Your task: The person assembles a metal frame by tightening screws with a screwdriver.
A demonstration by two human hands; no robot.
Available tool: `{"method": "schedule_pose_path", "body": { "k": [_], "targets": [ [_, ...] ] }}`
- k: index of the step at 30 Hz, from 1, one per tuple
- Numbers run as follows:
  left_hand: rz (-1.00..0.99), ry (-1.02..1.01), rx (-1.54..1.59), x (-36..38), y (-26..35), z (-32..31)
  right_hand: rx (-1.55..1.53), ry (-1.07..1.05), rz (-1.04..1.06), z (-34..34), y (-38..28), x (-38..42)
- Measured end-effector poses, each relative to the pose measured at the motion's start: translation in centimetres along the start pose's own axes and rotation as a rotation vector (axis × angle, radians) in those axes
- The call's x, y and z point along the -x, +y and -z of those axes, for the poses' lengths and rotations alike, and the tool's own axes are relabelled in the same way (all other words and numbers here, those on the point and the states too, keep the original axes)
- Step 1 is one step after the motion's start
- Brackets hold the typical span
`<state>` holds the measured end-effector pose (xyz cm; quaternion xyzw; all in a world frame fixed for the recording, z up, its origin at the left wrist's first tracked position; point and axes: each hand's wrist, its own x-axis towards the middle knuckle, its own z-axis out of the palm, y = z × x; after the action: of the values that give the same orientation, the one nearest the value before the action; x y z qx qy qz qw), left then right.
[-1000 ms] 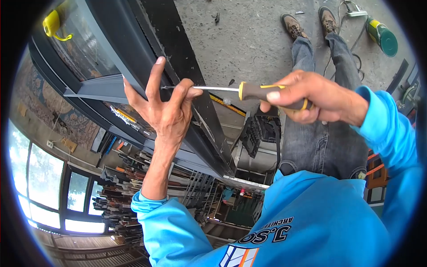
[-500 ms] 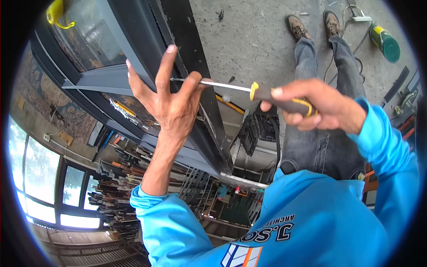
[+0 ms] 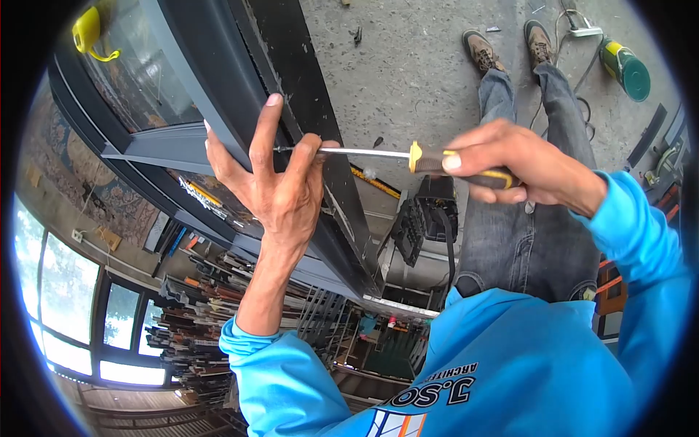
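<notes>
A screwdriver (image 3: 368,153) with a black-and-yellow handle lies nearly level across the view, its tip at a dark metal frame (image 3: 211,54). My right hand (image 3: 510,160) is closed round the handle, thumb along its side. My left hand (image 3: 280,189) rests on the frame with two fingers stretched over it. Its index finger and thumb close about the shaft near the tip. A small dark piece, perhaps a screw (image 3: 282,148), shows at the tip between the fingers; the thumb is mostly hidden.
A yellow tape-like tool (image 3: 86,30) lies on the glass at upper left. Loose screws (image 3: 204,197) sit on the panel below. An open black tool case (image 3: 429,215) stands beyond the frame. A green can (image 3: 635,79) and cables are on the floor, with stacked metal profiles (image 3: 211,335) at lower left.
The right hand has turned the screwdriver's handle slightly, and the shaft now lies more level. The left hand keeps its place on the frame. The whole view has shifted a little.
</notes>
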<state>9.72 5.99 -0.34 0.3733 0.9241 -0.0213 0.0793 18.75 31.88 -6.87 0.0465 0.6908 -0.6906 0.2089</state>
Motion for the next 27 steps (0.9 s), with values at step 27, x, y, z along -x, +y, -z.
{"method": "schedule_pose_path", "body": {
  "k": [27],
  "targets": [
    [0.004, -0.007, -0.034, -0.5, 0.4, 0.4, 0.345, 0.14, 0.163, 0.4, -0.6, 1.1]
  ]
}}
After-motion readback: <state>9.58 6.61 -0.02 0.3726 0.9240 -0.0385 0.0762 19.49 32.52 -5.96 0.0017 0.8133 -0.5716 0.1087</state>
